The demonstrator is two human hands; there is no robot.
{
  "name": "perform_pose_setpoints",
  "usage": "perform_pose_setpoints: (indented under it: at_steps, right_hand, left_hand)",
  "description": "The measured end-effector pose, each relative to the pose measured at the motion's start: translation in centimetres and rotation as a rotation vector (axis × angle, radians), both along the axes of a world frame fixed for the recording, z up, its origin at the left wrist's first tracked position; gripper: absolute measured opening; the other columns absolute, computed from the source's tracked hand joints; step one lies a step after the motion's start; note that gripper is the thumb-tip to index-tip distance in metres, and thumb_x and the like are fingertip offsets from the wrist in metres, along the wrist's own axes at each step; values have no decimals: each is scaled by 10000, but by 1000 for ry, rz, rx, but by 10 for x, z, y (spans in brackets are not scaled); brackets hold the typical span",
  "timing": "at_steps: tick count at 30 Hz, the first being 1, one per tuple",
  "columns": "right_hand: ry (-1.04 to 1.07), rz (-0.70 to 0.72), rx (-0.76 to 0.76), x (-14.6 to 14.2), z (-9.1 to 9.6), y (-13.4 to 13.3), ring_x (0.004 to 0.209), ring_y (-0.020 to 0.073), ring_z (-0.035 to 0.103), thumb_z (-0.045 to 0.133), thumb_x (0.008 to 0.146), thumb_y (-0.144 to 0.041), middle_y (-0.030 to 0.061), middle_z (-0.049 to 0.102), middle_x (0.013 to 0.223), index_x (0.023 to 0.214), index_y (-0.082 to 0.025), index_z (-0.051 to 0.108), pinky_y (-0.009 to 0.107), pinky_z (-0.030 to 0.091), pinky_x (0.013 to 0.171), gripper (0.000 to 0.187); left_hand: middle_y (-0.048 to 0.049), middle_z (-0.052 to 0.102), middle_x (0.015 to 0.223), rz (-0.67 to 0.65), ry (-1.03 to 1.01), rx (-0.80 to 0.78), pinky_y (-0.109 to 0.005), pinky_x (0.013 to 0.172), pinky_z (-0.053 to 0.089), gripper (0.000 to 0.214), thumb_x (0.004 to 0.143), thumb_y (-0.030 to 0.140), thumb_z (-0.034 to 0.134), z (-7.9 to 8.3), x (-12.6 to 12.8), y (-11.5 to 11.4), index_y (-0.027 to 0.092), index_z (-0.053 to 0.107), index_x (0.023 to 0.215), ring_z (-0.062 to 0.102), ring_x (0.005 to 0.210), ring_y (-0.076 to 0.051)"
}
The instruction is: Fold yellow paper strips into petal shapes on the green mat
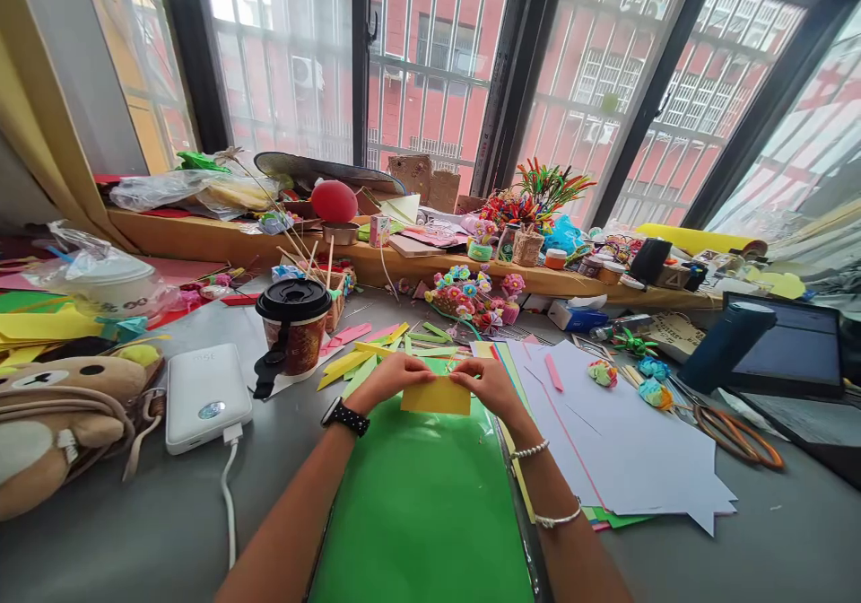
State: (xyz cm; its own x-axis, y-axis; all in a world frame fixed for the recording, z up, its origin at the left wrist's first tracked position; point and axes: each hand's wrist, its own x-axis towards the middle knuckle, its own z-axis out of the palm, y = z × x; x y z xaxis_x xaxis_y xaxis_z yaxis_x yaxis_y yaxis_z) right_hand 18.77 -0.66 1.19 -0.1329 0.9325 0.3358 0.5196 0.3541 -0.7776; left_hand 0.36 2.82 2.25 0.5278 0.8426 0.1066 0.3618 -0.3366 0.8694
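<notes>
The yellow paper point(436, 397) lay on a green sheet point(423, 504) near the tabletop's front edge; left hand point(394, 377) and right hand point(490, 383) pinched its top corners with curled fingers.

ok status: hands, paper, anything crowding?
Left hand and right hand both pinching yellow paper at top edge. Paper over green sheet. Coffee cup left, white sheets right, both apart.

Under the fingers point(410, 371) lies a paper piece point(436, 397) on a sheet point(423, 504), with a cup point(294, 325) and power bank point(205, 395) to their left, paper stack point(625, 441) right, flowers point(471, 296) beyond.
</notes>
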Motion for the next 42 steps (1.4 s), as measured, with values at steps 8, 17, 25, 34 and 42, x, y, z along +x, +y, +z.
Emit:
perform_pose_setpoints:
  at_steps: [8, 17, 25, 34, 42]
  right_hand:
    - [244, -165, -68, 15, -1, 5, 568, 145, 540, 594, 604, -347, 26, 612, 596, 621, -142, 609, 252, 401, 537, 206]
    - [777, -215, -122, -25, -8, 15, 644, 139, 558, 633, 550, -373, 30, 618, 684, 677, -139, 595, 261, 440, 616, 269]
    - [681, -90, -234, -22, -12, 10, 610, 127, 548, 639, 550, -400, 23, 605, 654, 649, -137, 611, 246, 429, 576, 282]
    - [686, -22, -235, -22, -13, 9, 664, 146, 570, 629, 569, -435, 34, 626, 717, 695, -143, 631, 267, 448, 624, 318]
    - [750, 133, -337, -23, -5, 0, 708, 156, 587, 647, 562, -424, 22, 637, 736, 682, -154, 632, 291, 459, 688, 296]
  left_hand:
    - [-51, 641, 607, 206, -475, -273, -293, 670, 434, 266, 502, 368, 689, -5, -15, 4, 127, 656, 611, 573, 598, -159]
    - [-50, 648, 676, 229, -518, -320, -293, 683, 450, 301, 521, 374, 685, -11, 4, -7, 119, 635, 671, 592, 650, -159]
    - [-34, 634, 641, 322, -571, -255, -286, 658, 462, 337, 518, 423, 671, -15, 5, -9, 117, 632, 655, 570, 602, -148]
    - [-36, 644, 685, 349, -607, -251, -297, 700, 448, 326, 518, 398, 683, -16, 3, -8, 117, 643, 679, 576, 637, -150]
    - [-94, 595, 1041, -72, -730, -379, -333, 802, 412, 409, 669, 372, 591, -8, 0, -16, 172, 554, 1024, 543, 950, -224]
